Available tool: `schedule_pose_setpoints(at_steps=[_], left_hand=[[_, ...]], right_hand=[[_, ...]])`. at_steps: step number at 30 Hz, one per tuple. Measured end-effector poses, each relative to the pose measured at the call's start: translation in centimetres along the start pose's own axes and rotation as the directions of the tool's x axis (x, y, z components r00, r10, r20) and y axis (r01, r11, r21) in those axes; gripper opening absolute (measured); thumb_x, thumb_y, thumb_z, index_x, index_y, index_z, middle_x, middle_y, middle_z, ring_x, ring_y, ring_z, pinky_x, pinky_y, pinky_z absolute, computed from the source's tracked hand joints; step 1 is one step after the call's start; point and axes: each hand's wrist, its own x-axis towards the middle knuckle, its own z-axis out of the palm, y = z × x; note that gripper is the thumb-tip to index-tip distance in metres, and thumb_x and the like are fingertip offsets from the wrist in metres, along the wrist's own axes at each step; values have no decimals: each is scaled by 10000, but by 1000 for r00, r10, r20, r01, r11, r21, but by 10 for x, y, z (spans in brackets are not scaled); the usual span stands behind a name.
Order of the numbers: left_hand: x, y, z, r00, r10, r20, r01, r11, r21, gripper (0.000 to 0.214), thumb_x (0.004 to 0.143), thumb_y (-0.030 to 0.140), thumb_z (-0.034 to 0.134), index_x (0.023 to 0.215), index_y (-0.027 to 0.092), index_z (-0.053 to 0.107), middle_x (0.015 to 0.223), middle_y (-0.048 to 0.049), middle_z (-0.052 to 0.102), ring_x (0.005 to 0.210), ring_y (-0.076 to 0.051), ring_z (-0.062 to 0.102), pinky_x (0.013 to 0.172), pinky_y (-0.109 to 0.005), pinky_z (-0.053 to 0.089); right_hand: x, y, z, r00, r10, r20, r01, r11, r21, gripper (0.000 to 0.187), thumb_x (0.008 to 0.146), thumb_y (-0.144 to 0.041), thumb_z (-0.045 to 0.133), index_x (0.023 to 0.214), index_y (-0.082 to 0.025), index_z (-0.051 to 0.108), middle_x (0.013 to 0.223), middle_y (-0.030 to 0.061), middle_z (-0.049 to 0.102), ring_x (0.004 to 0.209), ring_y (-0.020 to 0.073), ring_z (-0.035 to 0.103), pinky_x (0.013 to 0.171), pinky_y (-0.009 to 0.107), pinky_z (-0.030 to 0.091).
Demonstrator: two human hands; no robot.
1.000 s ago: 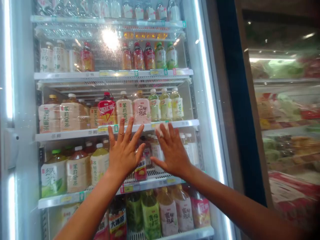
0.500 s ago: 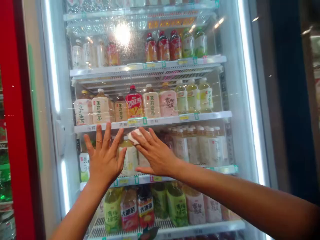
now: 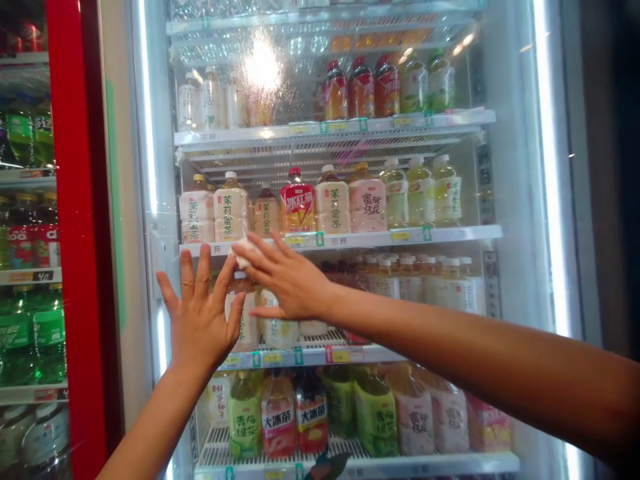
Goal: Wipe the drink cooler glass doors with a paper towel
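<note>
My left hand (image 3: 204, 319) lies against the glass door (image 3: 295, 87) of a lit drinks cooler, its fingers spread and nothing in it. Just right of it, my right hand (image 3: 289, 275) presses a small white cloth (image 3: 243, 256) on the glass under its fingertips. The cloth is bunched, mostly covered by the fingers, and could be a tissue. Its edge comes close to the left index finger; whether they touch I cannot tell. Behind the glass, a shelf edge (image 3: 400, 237) runs level with the fingertips, and bottled teas stand above and below it.
Several shelves hold bottles, among them a red-labelled tea bottle (image 3: 298, 200) and a green one (image 3: 245, 415). Bright light strips (image 3: 550, 167) run down both sides. A red frame (image 3: 83, 233) separates a second cooler at the left. A dark sticker (image 3: 327, 465) sits low on the glass.
My right hand has slid left across the glass with the cloth, closer to my left hand. The view has swung left, showing more of the neighbouring cooler. My left hand stays spread on the door.
</note>
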Motion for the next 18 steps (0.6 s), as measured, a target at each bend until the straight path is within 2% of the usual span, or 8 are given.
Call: schedule_pose_setpoints(at_steps=[3,5,7,9,11,12,15,18], left_hand=[[-2,-5,1,999,-29,17,29,999,18,714,989,389,521,1613,352,177,1736,-61,56,1602,-290,-53,1258,-627,-97],[-4,-6,2,999,-42,17,42,999,14,713,995,388,511,1616,344,164,1737,-66,49,1602,-283,-65,1256,-624,-102],[-8,-5,3,999,-46,19,46,999,3,719,997,389,506,1620,332,152,1737,-75,43,1601,-281,-72,1255,-620,-106],[-12,-5,2,999,-43,24,43,999,-3,725,997,385,505,1622,325,142,1736,-81,36,1602,-282,-71,1257,-619,-100],[-14,-5,1,999,-31,28,32,1000,0,722,997,381,504,1621,333,145,1737,-74,34,1602,-282,-64,1258,-618,-97],[-14,-5,0,999,-27,29,27,1000,3,718,997,379,505,1620,338,149,1738,-68,32,1602,-280,-63,1259,-615,-99],[-9,-3,2,999,-24,26,24,1000,5,713,996,380,507,1617,346,159,1739,-56,26,1602,-274,-72,1257,-607,-113],[-3,7,8,1000,-25,16,25,1000,-9,710,996,377,506,1616,345,162,1739,-58,38,1602,-272,-71,1256,-611,-108]], right_hand=[[29,38,-6,969,228,-94,-228,974,6,919,948,-752,421,1580,-94,315,1710,138,208,1583,373,100,1280,603,51],[38,43,-6,944,307,-118,-307,951,16,941,930,-754,462,1580,-92,304,1716,147,173,1582,390,69,1273,621,54],[28,21,-2,973,216,-86,-216,976,18,953,911,-765,478,1555,-74,355,1704,160,213,1579,397,83,1279,608,72],[8,-12,3,1000,20,-24,-19,1000,19,943,909,-784,443,1528,-74,419,1661,147,329,1573,381,147,1294,560,98],[-9,-30,6,990,-139,23,138,990,16,885,935,-769,387,1509,-101,466,1622,109,412,1566,345,204,1303,515,123],[-12,-28,6,987,-160,31,160,987,12,871,945,-761,376,1521,-113,453,1628,96,407,1567,334,211,1304,509,130],[-4,19,-4,1000,19,-11,-19,1000,-3,893,951,-724,441,1594,-117,309,1698,109,260,1581,346,150,1296,558,100],[0,69,-16,952,300,-57,-300,954,-6,928,944,-705,494,1607,-106,246,1722,138,155,1587,382,67,1278,618,35]])
